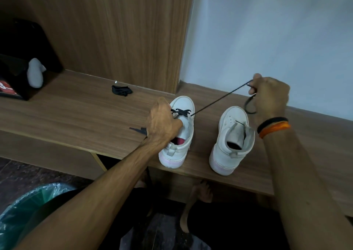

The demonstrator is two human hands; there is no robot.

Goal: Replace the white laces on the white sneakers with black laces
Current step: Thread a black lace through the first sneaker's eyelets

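While on wood-grain tabletop [76, 112] by white wall [267, 39], left hand [162, 122] gripping sneaker [179, 133], right hand [270, 94] pinching taut black lace [219, 100].

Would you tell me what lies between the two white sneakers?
In the head view, only bare wooden bench top; the taut black lace crosses above, farther back.

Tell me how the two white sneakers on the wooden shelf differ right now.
The left sneaker has a black lace through its front eyelets; the right sneaker shows no lace. The left hand grips the left sneaker, while nothing holds the right sneaker; the right hand pulls the lace taut above it. The left sneaker's lining looks pink, the right sneaker's dark. Both are white, toes pointing toward the wall.
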